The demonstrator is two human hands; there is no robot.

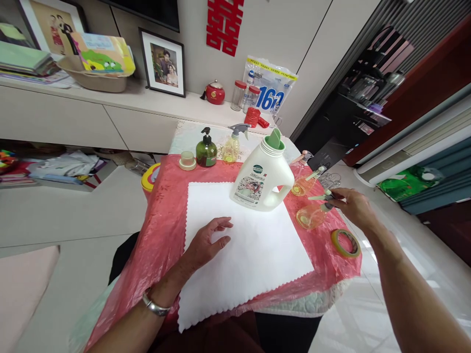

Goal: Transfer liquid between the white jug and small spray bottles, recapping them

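My right hand (353, 208) has its fingers closed on the head of a clear spray bottle (310, 216) with yellowish liquid, at the right side of the table. Fingers apart and holding nothing, my left hand (210, 240) is over a white cloth (253, 260) with scalloped edges. A large white detergent jug (253, 179) stands uncapped at the cloth's far edge, its green spout showing. Its pale cap (187, 161) appears to be the one beside a green pump bottle (206, 151). Another spray bottle (302, 184) stands just behind the held one.
A roll of yellow tape (346, 243) lies near the right edge of the red plastic table cover (165, 196). At the back stands a third spray bottle (231, 148). Behind the table, a ledge (128, 98) bears glass jars, a red pot and framed photos.
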